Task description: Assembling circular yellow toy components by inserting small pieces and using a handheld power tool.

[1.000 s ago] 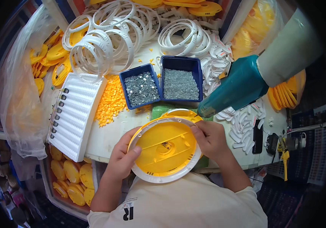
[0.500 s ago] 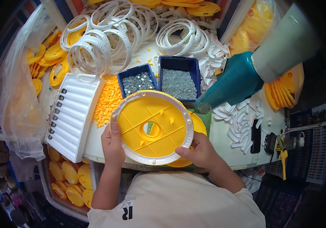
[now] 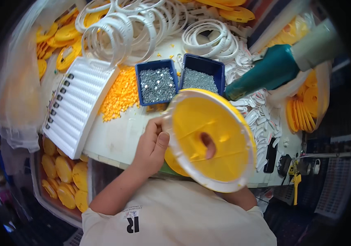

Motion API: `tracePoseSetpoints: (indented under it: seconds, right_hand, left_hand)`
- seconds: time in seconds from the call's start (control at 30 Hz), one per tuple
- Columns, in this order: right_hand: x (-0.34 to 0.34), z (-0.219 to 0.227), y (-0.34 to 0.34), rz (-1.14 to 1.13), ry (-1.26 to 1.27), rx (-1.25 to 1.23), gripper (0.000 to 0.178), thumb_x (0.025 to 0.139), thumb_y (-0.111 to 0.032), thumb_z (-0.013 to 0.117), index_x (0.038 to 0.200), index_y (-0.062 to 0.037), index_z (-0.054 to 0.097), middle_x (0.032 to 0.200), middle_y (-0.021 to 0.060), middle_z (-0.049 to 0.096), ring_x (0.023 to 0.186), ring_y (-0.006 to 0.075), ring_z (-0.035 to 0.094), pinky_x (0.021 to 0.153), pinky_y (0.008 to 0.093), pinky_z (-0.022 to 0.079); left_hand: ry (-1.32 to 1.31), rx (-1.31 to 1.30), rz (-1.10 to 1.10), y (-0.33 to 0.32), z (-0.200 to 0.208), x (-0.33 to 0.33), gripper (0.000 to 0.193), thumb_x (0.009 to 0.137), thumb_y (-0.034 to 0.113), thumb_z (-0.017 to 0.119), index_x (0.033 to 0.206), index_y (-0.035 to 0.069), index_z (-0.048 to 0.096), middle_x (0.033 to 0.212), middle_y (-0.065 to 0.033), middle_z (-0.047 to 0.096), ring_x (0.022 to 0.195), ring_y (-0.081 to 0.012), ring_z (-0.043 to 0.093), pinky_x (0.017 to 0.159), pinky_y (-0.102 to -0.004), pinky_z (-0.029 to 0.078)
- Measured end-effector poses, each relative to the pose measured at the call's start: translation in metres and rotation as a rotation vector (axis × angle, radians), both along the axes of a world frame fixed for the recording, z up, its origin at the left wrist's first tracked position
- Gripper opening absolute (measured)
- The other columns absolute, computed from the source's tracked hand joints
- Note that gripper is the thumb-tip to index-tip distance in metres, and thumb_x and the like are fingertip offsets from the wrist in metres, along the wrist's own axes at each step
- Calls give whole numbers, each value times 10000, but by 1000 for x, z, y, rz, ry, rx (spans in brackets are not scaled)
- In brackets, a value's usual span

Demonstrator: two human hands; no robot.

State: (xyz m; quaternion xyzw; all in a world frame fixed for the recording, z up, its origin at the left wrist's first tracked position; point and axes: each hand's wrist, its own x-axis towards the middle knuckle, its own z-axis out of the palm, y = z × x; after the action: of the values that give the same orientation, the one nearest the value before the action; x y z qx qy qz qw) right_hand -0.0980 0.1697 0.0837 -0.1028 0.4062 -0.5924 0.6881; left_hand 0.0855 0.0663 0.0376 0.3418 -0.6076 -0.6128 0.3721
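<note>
A round yellow disc (image 3: 187, 123) with a white ring (image 3: 229, 183) round its edge is held tilted before me. Its face carries crossing raised lines and a hole in the middle; motion blurs it a little. The fingers of my left hand (image 3: 153, 145) close on the ring's left edge, thumb raised. Behind the disc is my right hand (image 3: 210, 149), mostly hidden, with part of a finger showing through the hole. Under the disc, on the table, lies another yellow disc (image 3: 174, 163). Two blue bins (image 3: 139, 84) of small metal parts stand just beyond.
A teal tool with a grey end (image 3: 271, 69) slants in from the upper right. White rings (image 3: 151, 30) pile up at the back. Small yellow pieces (image 3: 120, 96) lie beside a white ridged tray (image 3: 79, 106). White curved pieces (image 3: 261, 123) cover the right side; yellow discs fill a crate (image 3: 40, 184).
The disc has moved right and turned from nearly flat-facing to tilted. My right hand has gone from its right rim to behind it. The view has shifted slightly.
</note>
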Motion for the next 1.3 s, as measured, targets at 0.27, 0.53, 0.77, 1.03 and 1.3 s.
tracePoseSetpoints:
  seconds: [0.27,0.53,0.77,1.03,1.3]
  right_hand:
    - [-42,7,12,194,1668,-566,179,794,-122,820,914,-25,729,1297,215,687,1107,375,642,952,449,518]
    - [-34,-16,5,236,1848,-502,323,758,-85,820,1065,-42,729,1262,178,696,1085,365,657,954,441,534]
    - [-30,-15,-7,343,1957,-544,428,738,-132,865,1153,-74,775,1209,138,695,1043,336,655,907,427,537]
    - [-31,-14,-13,414,2051,-610,428,735,-172,889,1140,-78,788,1182,127,690,1005,317,655,859,423,546]
    - [-35,-22,-8,377,2049,-641,424,718,-167,895,1120,-83,792,1147,133,696,978,317,652,836,417,545]
  left_hand:
    - [-306,-113,7,-7,-28,28,342,948,104,693,1277,23,650,1174,-124,703,781,-205,680,679,-337,552]
    - [-336,-75,-49,-2,-27,25,446,970,72,668,1408,7,611,1038,-142,746,684,-159,671,661,-310,541]
    - [-298,-80,-89,-6,-28,29,424,957,41,610,1378,8,652,926,-138,735,678,-151,638,662,-307,527]
    - [-289,-40,-101,-8,-26,29,444,939,24,586,1377,14,656,914,-140,723,681,-148,624,668,-306,518]
    - [-324,-99,-92,-8,-25,25,429,935,48,598,1357,18,672,918,-151,734,682,-175,649,669,-323,531]
